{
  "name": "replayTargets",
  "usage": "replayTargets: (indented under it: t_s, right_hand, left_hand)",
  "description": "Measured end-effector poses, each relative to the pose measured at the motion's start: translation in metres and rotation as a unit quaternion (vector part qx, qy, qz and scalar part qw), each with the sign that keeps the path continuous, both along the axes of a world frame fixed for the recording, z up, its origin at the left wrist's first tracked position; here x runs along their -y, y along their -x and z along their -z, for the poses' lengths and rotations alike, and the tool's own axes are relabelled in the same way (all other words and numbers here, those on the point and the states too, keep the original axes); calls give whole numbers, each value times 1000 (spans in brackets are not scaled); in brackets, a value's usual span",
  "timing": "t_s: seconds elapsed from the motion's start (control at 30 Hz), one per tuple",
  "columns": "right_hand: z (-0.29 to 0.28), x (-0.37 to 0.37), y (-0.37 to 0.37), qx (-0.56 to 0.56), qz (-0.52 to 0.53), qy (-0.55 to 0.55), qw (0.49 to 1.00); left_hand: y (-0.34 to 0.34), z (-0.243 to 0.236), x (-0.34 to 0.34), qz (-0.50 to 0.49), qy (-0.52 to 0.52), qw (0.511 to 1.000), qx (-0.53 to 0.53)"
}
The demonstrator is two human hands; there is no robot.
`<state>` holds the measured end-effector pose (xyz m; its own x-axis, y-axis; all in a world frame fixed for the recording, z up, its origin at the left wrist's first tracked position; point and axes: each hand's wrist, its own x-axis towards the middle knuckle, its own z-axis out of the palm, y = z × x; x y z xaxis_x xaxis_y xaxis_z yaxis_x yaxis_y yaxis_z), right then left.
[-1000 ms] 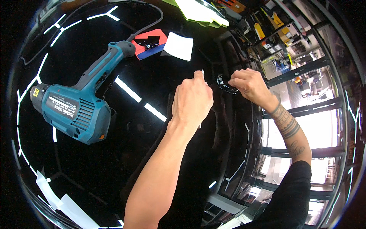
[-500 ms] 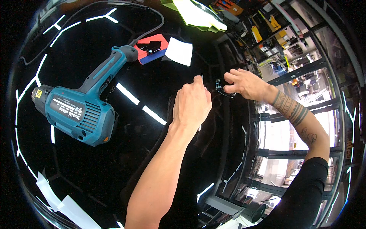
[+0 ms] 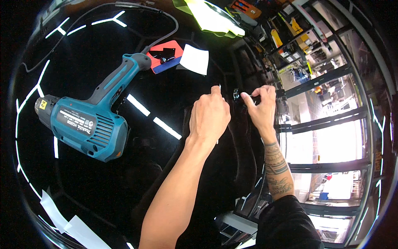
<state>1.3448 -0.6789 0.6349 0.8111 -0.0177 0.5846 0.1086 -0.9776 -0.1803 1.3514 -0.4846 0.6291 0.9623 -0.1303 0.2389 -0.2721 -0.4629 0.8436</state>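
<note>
My left hand [image 3: 208, 118] is closed in a fist, low over a glossy black curved panel [image 3: 161, 103]. A thin pale edge shows beside its thumb and again below the hand; what it belongs to is hidden. To its right, my right hand [image 3: 263, 108] has its thumb out and its fingers curled, as in a loose grip. Something dark seems to lie between thumb and fingers, but I cannot make it out. Just left of that thumb sits a small dark, shiny badge-like piece [image 3: 236, 95] on the panel.
A teal heat gun [image 3: 91, 124] lies on the left, its cord [image 3: 176, 25] running away at the back. Beyond its handle are a red and blue card [image 3: 172, 46] and a white sheet [image 3: 195, 60]. White strips [image 3: 81, 232] lie front left, a yellow-green cloth [image 3: 186, 8] far back.
My right hand has turned more upright and shifted slightly, its forearm swinging inward to the left. The left hand stays nearly in place. The view has shifted slightly.
</note>
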Motion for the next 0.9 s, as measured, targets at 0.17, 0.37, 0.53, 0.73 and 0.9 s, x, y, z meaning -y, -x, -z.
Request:
replayTargets:
  t_s: [0.17, 0.37, 0.53, 0.73, 0.9]
  right_hand:
    - [15, -28, -1, -7, 86, -10, 996]
    - [14, -36, 7, -21, 152, -24, 988]
    - [14, -43, 9, -22, 185, -4, 983]
    - [20, -34, 15, 8, 157, -26, 987]
    - [36, 0, 28, 98, 24, -447, 889]
  left_hand:
    - [0, 2, 1, 5, 9, 1000, -8]
    - [-3, -1, -5, -88, -36, 989, 111]
    - [-5, 2, -19, -138, -142, 975, 104]
    - [-5, -5, -20, -157, -130, 972, 119]
    - [-3, -9, -11, -20, 0, 976, 216]
